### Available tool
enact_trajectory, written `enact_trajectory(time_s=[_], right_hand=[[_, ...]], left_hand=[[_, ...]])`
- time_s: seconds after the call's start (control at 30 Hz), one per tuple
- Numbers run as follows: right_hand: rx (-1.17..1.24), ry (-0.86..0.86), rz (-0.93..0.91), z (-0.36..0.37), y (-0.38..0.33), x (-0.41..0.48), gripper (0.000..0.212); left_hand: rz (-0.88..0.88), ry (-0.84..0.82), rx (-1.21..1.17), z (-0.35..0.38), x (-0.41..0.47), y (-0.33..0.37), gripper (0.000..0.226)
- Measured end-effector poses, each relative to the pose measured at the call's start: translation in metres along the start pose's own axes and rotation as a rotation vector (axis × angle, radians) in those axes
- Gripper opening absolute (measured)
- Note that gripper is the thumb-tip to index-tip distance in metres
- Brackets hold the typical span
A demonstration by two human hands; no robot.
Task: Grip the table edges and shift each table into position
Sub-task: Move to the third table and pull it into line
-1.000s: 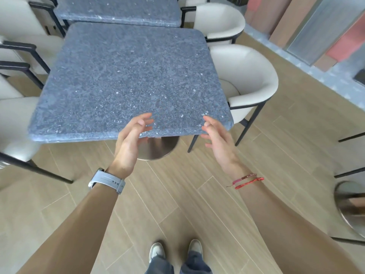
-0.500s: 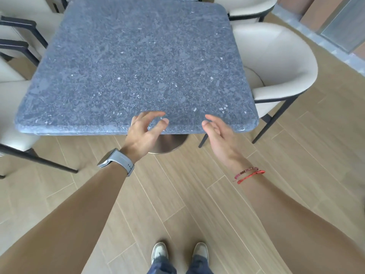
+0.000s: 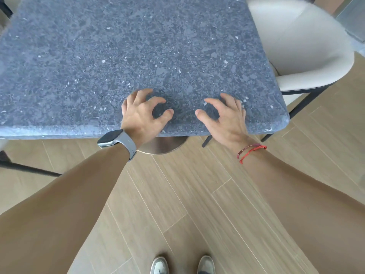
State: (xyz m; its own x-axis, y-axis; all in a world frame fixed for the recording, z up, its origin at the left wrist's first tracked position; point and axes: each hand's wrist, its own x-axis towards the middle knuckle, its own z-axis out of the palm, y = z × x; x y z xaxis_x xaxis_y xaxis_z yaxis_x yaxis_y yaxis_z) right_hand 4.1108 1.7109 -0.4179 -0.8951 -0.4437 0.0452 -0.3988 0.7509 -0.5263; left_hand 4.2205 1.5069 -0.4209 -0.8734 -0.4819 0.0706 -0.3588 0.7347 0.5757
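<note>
Both hands are over the grey speckled counter [image 3: 138, 46] now, right at its near edge [image 3: 59, 133], which runs left to right straight across in front of the person. The left hand [image 3: 142, 115] sits near the middle and the right hand [image 3: 225, 117] is close beside it, well short of the rounded right corner. The fingers [image 3: 141, 94] on both are spread and arched like claws, thumbs turned toward each other, holding nothing. Whether the tips touch the stone, I cannot tell. The edge lies beneath the heels of the palms, so by my read the hands need to draw back and wrap over that lip to get a grip. They're level, neither one nearer. Both arms reach forward, wrists just above the edge. A pale chair [image 3: 306, 46] is tucked in on the right, and the round metal base [image 3: 162, 148] peeks out below.
</note>
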Motion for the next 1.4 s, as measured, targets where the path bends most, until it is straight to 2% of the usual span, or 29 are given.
enact_trajectory(time_s=[0.1, 0.2, 0.3, 0.63, 1.0, 1.17, 1.4], right_hand=[[-0.117, 0.013, -0.014, 0.013, 0.002, 0.015, 0.064], [-0.335, 0.077, -0.051, 0.032, 0.006, 0.016, 0.078], [-0.4, 0.121, -0.059, 0.04, 0.008, 0.018, 0.077], [-0.404, 0.16, -0.076, 0.043, 0.011, 0.018, 0.058], [-0.54, 0.127, -0.13, 0.038, 0.01, 0.024, 0.066], [-0.44, 0.167, -0.073, 0.045, 0.013, 0.021, 0.066], [-0.415, 0.22, -0.1, 0.05, 0.017, 0.024, 0.06]], left_hand=[[0.044, -0.035, 0.082, 0.015, 0.014, -0.003, 0.078], [0.088, -0.077, 0.327, 0.031, 0.014, -0.007, 0.079], [0.099, -0.062, 0.441, 0.038, 0.017, -0.007, 0.078], [0.085, -0.023, 0.459, 0.04, 0.016, -0.005, 0.078], [0.067, 0.001, 0.459, 0.041, 0.014, -0.004, 0.074], [0.072, 0.065, 0.449, 0.043, 0.012, -0.003, 0.072], [0.081, 0.143, 0.464, 0.048, 0.013, -0.004, 0.066]])
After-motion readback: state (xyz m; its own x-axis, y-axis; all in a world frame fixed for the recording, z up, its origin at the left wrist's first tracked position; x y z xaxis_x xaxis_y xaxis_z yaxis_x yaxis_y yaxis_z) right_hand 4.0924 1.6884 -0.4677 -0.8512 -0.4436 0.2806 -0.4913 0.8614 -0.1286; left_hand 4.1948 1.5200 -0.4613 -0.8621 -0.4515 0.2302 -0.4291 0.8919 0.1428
